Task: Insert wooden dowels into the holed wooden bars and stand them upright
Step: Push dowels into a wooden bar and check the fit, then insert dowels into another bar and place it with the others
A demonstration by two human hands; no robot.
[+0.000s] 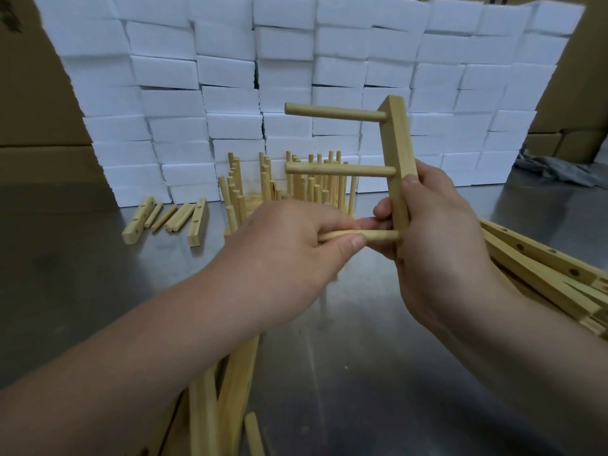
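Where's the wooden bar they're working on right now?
Head view, right of centre: the bar is held upright in the right hand, the left hand pinching the lowest dowel beside it, just in front of the standing finished pieces.

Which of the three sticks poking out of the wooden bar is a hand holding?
The lowest round wooden dowel: the left hand pinches it, while the middle dowel and top dowel poke out free.

The person's bare left hand (286, 258) and bare right hand (444, 245) continue into a bare left forearm (131, 366) and bare right forearm (533, 350), uncovered to the edge of view. Both thumbnails (357, 241) are short, plain and rounded.
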